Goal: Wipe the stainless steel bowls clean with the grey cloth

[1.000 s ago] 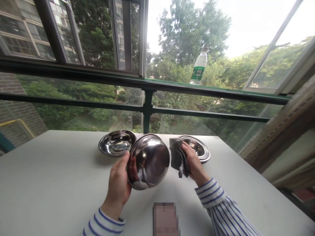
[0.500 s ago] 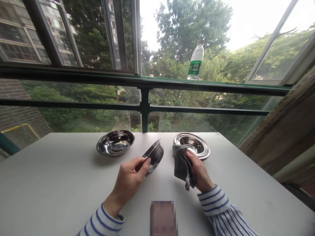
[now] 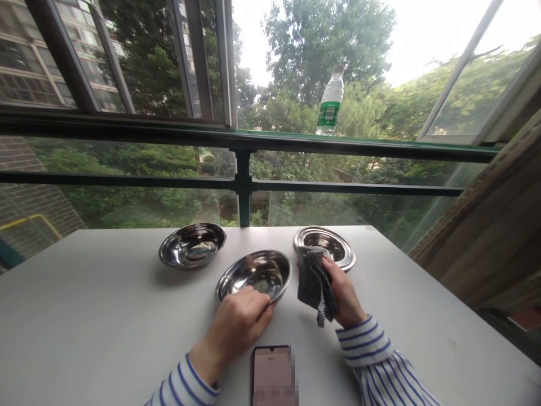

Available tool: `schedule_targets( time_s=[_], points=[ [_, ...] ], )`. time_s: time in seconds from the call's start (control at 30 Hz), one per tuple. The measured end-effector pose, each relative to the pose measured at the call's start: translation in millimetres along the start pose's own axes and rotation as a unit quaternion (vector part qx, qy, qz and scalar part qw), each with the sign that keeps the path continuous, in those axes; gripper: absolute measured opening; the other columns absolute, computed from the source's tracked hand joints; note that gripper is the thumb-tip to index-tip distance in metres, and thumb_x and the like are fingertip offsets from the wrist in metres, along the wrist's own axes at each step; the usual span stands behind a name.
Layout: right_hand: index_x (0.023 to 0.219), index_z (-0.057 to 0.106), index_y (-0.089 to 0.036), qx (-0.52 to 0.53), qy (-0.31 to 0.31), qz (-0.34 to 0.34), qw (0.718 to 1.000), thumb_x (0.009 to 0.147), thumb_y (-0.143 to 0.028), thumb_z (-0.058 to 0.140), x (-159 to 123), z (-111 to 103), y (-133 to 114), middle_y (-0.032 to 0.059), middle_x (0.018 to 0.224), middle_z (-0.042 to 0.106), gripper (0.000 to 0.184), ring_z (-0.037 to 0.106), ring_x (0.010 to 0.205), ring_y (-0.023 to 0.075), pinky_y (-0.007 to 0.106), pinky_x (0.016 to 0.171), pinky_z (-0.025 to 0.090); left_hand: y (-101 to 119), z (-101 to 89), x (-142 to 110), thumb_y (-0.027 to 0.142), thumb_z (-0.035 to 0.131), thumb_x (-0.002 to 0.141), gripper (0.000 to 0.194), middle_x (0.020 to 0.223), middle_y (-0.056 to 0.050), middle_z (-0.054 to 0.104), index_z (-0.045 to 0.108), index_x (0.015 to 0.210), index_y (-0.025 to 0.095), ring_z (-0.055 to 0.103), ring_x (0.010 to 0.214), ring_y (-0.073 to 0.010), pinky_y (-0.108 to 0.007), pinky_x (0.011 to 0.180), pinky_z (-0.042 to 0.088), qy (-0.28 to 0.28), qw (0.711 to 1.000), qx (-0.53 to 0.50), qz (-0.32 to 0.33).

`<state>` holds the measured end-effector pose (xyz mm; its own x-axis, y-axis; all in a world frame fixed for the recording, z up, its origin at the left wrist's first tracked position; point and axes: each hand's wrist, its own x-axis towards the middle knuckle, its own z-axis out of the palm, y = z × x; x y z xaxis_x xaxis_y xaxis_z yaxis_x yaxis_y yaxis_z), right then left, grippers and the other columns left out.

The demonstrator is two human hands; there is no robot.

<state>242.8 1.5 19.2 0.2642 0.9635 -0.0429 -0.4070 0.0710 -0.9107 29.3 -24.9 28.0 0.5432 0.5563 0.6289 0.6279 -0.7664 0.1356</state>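
My left hand (image 3: 240, 318) grips the near rim of a shiny steel bowl (image 3: 276, 270), which faces upward with its inside showing, in the middle of the head view. Whether its base touches the table cannot be told. A folded dark grey cloth (image 3: 310, 282) with a checked edge is held in my right hand (image 3: 344, 290), to the right of that bowl. Behind the cloth, partly covered by it, lie steel bowls that look nested (image 3: 344, 251). Another steel bowl (image 3: 192, 248) sits at the back left of the table.
The white table (image 3: 105, 316) reaches to a window with a dark green railing (image 3: 169, 135). A phone (image 3: 274, 372) lies at the near edge of view, between my forearms. A water bottle (image 3: 330, 104) with a green label stands on the ledge. A curtain (image 3: 473, 225) hangs at right.
The bowl in my left hand has turned from a steep tilt to facing up, and the hand has moved lower and right to its near rim. My right hand keeps the cloth nearly still.
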Motion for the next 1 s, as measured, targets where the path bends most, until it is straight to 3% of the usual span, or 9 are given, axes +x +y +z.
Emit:
schedule_targets(
  time_s=[0.3, 0.47, 0.73, 0.87, 1.0],
  points=[
    [0.093, 0.068, -0.023, -0.018, 0.012, -0.014, 1.000, 0.071, -0.038, 0.064, 1.7, -2.0, 1.5, 0.0004, 0.105, 0.067, 0.027, 0.058, 0.106, 0.0235, 0.035, 0.091, 0.048, 2.8, 20.3, -8.6, 0.016, 0.048, 0.079, 0.018, 0.056, -0.003, 0.058, 0.055, 0.062, 0.017, 0.051, 0.052, -0.0155, -0.026, 0.046, 0.034, -0.048, 0.996, 0.057, 0.043],
    [0.098, 0.066, -0.023, -0.031, 0.011, -0.016, 0.999, 0.072, -0.039, 0.063, 0.9, -2.8, 2.0, 0.0008, 0.107, 0.066, 0.031, 0.056, 0.108, 0.0248, 0.037, 0.086, 0.051, 7.3, 15.5, -8.0, 0.015, 0.054, 0.076, 0.012, 0.061, -0.002, 0.060, 0.055, 0.064, 0.017, 0.054, 0.058, -0.0172, -0.027, 0.051, 0.038, -0.121, 0.990, 0.063, 0.020],
    [0.096, 0.066, -0.024, -0.041, 0.021, -0.008, 0.999, 0.070, -0.039, 0.065, -0.5, -2.6, 0.9, -0.0005, 0.108, 0.065, 0.030, 0.053, 0.112, 0.0235, 0.035, 0.092, 0.047, 11.6, 9.5, -7.7, 0.023, 0.055, 0.079, 0.013, 0.068, -0.005, 0.064, 0.058, 0.069, 0.016, 0.058, 0.064, -0.0190, -0.029, 0.055, 0.041, -0.204, 0.977, 0.053, -0.037],
    [0.095, 0.066, -0.025, -0.044, 0.030, -0.010, 0.999, 0.070, -0.039, 0.066, -0.1, -2.8, 1.9, -0.0010, 0.109, 0.065, 0.029, 0.052, 0.113, 0.0228, 0.034, 0.094, 0.045, 10.6, 8.3, -7.2, 0.032, 0.057, 0.078, 0.018, 0.069, -0.005, 0.064, 0.060, 0.070, 0.016, 0.058, 0.065, -0.0201, -0.030, 0.056, 0.042, -0.198, 0.979, 0.037, -0.045],
    [0.098, 0.065, -0.025, -0.046, 0.026, -0.018, 0.998, 0.070, -0.039, 0.065, -2.5, -1.0, 0.0, -0.0004, 0.108, 0.065, 0.031, 0.053, 0.111, 0.0230, 0.034, 0.093, 0.045, 10.0, 3.9, -2.9, 0.036, 0.053, 0.080, 0.024, 0.068, -0.007, 0.063, 0.061, 0.069, 0.016, 0.057, 0.064, -0.0198, -0.030, 0.056, 0.042, -0.123, 0.990, 0.012, -0.070]
  ],
)
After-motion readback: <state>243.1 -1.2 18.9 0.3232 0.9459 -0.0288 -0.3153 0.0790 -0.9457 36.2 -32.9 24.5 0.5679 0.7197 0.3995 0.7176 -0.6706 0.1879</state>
